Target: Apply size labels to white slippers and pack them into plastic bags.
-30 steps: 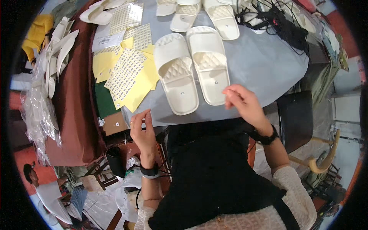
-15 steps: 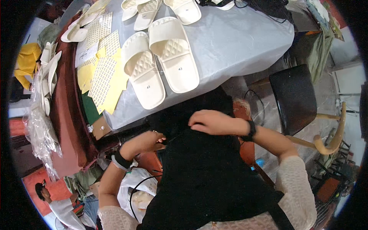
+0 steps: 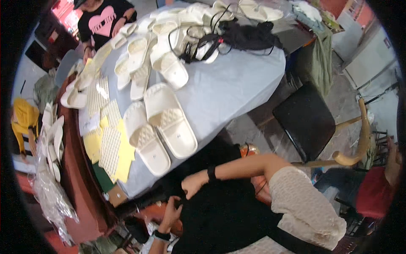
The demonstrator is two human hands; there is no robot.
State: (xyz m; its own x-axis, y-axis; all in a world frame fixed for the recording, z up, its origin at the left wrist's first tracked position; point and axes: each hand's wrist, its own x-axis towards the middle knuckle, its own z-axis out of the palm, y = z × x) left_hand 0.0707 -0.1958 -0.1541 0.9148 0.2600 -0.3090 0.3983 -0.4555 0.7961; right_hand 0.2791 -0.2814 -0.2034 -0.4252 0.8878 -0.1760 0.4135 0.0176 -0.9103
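Over my lap lies a black apron. My right hand is curled with its fingers folded in against the apron's upper left part; whatever it grips is hidden. Just below and left of it, my left hand has bent fingers pressed together at the apron's edge, and I cannot make out what is in them. Beyond my hands, close to the table's near edge, a pair of cream slippers lies side by side: a left slipper and a right slipper. Neither hand touches them.
More cream slippers crowd the grey-covered table, beside yellow sticker sheets. A black bag with cords lies farther back. At right stands a black-seated chair. A person in a black T-shirt is at the far left.
My view has shifted, so the table and slippers sit lower in the picture. My right hand has moved left, close to my left hand, and its fingers have curled in.
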